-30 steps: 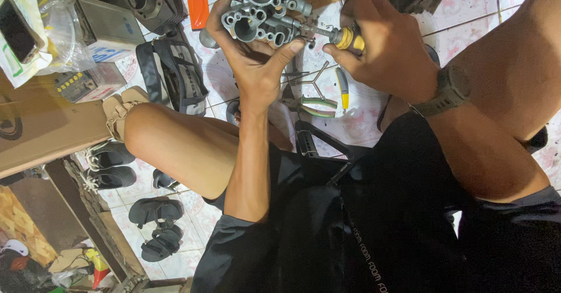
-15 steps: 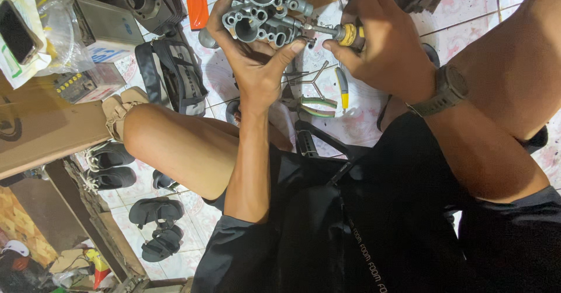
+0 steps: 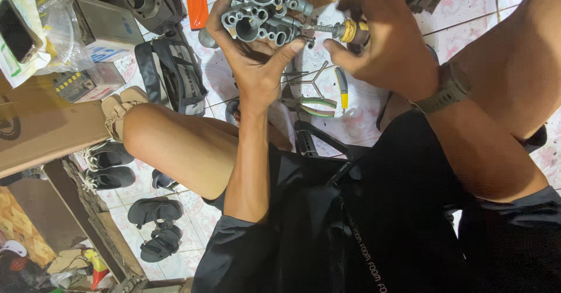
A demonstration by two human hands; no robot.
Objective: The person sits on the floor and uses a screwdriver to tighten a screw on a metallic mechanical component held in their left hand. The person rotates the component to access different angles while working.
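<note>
My left hand (image 3: 255, 65) cups a grey cast-metal engine part (image 3: 263, 9) with several round bores, held up near the top of the view. My right hand (image 3: 385, 42) grips a screwdriver with a yellow handle (image 3: 349, 31); its metal shaft points left and its tip meets the right side of the metal part. A dark watch sits on my right wrist (image 3: 447, 91). I sit on the floor with both bare knees raised.
Pliers with green and yellow handles (image 3: 327, 97) lie on the patterned tile floor between my legs. A black bag (image 3: 172, 71), a grey box (image 3: 105, 27), an engine cylinder (image 3: 146, 1) and a cardboard box (image 3: 41, 129) are at left. Sandals (image 3: 155, 226) lie lower left.
Both hands and the metal part have shifted slightly upward in the view. The screwdriver stays pressed against the part's right side.
</note>
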